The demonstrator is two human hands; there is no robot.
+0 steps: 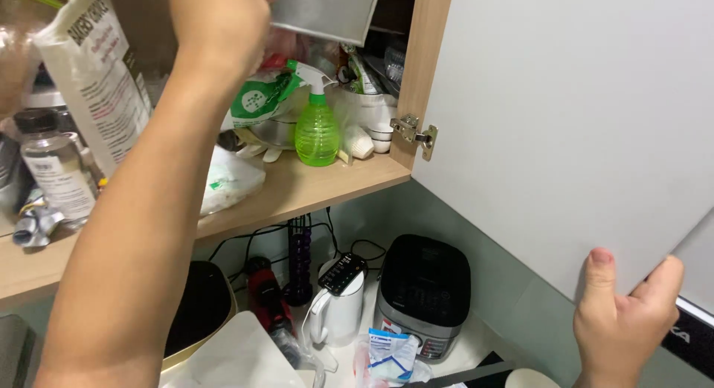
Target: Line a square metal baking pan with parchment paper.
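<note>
View from a head camera looking into an open upper kitchen cabinet, with a tabletop below.

At the far left of the wooden shelf (312, 187) stand a clear bottle with a black cap (52, 165) and a tall white paper bag of baking goods (93, 76). The left arm rises across the middle of the view. The left hand (223, 20) is raised to the top edge, gripping a grey metal tin (327, 13) by its left end. The tin is held up in the air inside the cabinet, above the shelf's clutter. The fingers themselves are cut off by the frame, so exactly how they close on the tin cannot be told.

Under the tin sits a green spray bottle (316, 124), with a stack of white paper cups (361, 139) and bowls just beside it.

Below the shelf, on the tabletop, are a white electric kettle (335, 306) and a black and silver rice cooker (424, 295).

At right, the white cabinet door (565, 128) is swung open. The right hand (625, 321) holds its lower edge, thumb pressed on the front face, fingers curled behind.

Judging by the crowding, the tin is best kept level and clear of the spray bottle's nozzle, with the door held steady.
</note>
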